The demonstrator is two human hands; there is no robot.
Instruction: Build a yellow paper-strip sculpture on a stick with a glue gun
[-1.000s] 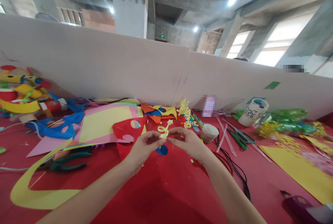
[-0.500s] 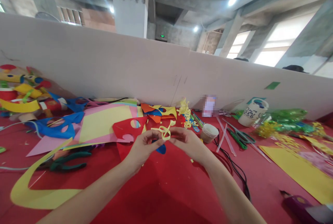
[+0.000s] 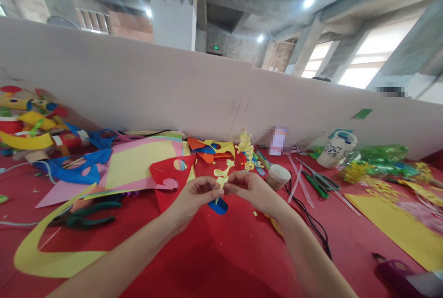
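Between my fingertips is a small curled yellow strip (image 3: 222,174), its thin loops sticking up above the fingers. My left hand (image 3: 204,193) pinches it from the left with thumb and forefinger. From the right, my right hand (image 3: 247,189) pinches it too, the two hands almost touching. A blue cut piece (image 3: 219,206) shows just under the fingers; whether it touches them I cannot tell. Left of my left hand lies a red sheet with cut-out holes (image 3: 165,173). A white paper cup (image 3: 278,175) stands right of my right hand.
Green-handled pliers (image 3: 92,215) and a yellow cut-out (image 3: 51,263) lie at left. Scissors (image 3: 323,180), black cables (image 3: 311,217) and a purple glue gun (image 3: 398,272) are at right. A white partition (image 3: 155,86) stands behind the red table (image 3: 207,261).
The yellow strip has turned: its round loop no longer faces me, and a flatter end now hangs below the fingertips. My hands have come closer together, and more of the blue piece shows.
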